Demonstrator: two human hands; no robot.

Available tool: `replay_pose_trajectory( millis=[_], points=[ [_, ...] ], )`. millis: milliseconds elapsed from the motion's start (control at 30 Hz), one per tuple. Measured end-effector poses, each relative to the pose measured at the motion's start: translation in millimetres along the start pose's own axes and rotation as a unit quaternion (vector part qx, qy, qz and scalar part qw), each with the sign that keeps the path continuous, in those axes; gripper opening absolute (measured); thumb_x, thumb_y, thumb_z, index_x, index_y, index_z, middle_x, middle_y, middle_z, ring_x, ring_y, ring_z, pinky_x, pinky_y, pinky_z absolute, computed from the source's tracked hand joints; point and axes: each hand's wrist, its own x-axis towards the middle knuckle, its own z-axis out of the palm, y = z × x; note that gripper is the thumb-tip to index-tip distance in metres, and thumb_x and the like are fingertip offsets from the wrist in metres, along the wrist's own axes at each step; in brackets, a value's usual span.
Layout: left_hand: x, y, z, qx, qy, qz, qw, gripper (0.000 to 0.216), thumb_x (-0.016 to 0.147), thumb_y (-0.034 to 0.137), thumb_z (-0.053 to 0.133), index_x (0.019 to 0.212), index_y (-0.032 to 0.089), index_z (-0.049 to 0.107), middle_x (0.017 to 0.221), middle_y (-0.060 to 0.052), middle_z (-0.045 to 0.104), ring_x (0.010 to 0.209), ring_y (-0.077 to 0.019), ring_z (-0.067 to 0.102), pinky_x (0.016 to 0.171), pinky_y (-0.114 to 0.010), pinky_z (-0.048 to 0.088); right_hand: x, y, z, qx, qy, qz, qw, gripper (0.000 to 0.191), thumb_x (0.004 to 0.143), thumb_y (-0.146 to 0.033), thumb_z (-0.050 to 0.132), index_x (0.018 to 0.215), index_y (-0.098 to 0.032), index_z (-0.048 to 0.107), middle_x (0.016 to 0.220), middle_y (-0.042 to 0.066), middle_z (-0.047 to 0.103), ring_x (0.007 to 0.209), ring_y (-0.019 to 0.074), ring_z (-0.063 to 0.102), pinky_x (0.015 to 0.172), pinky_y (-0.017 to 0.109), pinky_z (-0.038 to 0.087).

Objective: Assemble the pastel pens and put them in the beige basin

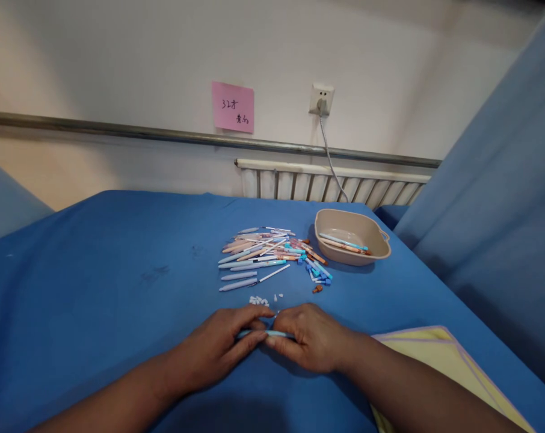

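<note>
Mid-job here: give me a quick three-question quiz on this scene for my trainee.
1. True or false: the left hand and the right hand both grip one light-blue pen.
2. The beige basin lies where from the pen pile? A: to its left. B: to its right. C: on top of it.
3. Fill in: the handwritten note is ____ in colour.
Key: 1 true; 2 B; 3 pink.

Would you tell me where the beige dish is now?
Head view: the beige dish sits far right on the blue table, just right of the pen pile.
</note>
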Motion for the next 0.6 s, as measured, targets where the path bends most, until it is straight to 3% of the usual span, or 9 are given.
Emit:
replay_pose_trajectory(
  millis=[200, 333, 467, 600],
  points=[
    [-2, 3, -1, 0.010, -0.027, 0.005, 1.000, 0.041, 0.086, 0.039, 0.056, 0.125, 0.028, 0.051, 0.108, -0.004, 0.067, 0.096, -0.0200, 0.063, 0.079, -0.025, 0.047, -1, -4, -4, -0.003, -0.020, 0.002, 1.000, 0.036, 0.095, -0.038, 0.035, 0.076, -0.019, 0.060, 0.069, 0.001, 0.065, 0.059, 0.0127, 0.054, 0.055, 0.024, 0.033],
    [0, 4, -4, 0.004, -0.022, 0.008, 1.000, 0.035, 0.088, 0.038, 0.052, 0.122, 0.027, 0.054, 0.105, -0.003, 0.068, 0.093, -0.0193, 0.062, 0.078, -0.025, 0.047, -1, -4, -6, 0.058, -0.008, 0.019, 0.998, 0.040, 0.097, -0.038, 0.031, 0.076, -0.019, 0.059, 0.070, 0.002, 0.064, 0.063, 0.0130, 0.056, 0.059, 0.023, 0.037],
    [4, -1, -15, -0.053, 0.007, -0.036, 0.998, 0.027, 0.090, 0.039, 0.047, 0.104, 0.022, 0.062, 0.089, -0.003, 0.068, 0.079, -0.0152, 0.061, 0.072, -0.024, 0.047, -1, 9, -11, 0.105, 0.055, 0.102, 0.988, 0.043, 0.098, -0.036, 0.028, 0.072, -0.018, 0.057, 0.066, 0.001, 0.061, 0.061, 0.0115, 0.055, 0.058, 0.021, 0.037],
    [9, -10, -23, -0.177, 0.093, -0.133, 0.971, 0.028, 0.089, 0.042, 0.047, 0.094, 0.016, 0.057, 0.071, 0.000, 0.061, 0.056, -0.0102, 0.052, 0.055, -0.021, 0.045, -7, 37, -25, 0.037, 0.134, 0.202, 0.969, 0.037, 0.093, -0.037, 0.040, 0.064, -0.019, 0.055, 0.059, 0.000, 0.058, 0.055, 0.0122, 0.052, 0.055, 0.022, 0.034]
  ],
)
